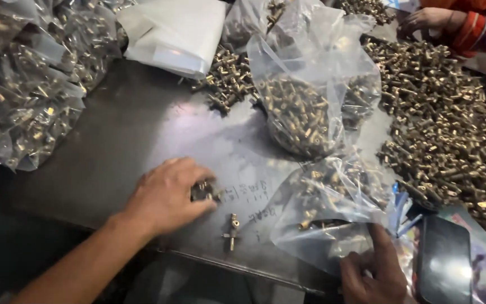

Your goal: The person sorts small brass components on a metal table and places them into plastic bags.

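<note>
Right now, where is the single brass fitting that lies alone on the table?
In the head view, the single brass fitting lies on the dark table near its front edge, just right of the left hand and left of the clear bag under the right hand.

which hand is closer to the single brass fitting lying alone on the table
Left. The left hand is just up-left of the brass fitting; the right hand sits farther right, on a plastic bag.

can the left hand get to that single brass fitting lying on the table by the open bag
Probably yes. The left hand rests on the dark table, gripping a few small brass pieces. The lone brass fitting lies just beside its fingertips, with nothing between them, though the hand's grip is already occupied.
</note>
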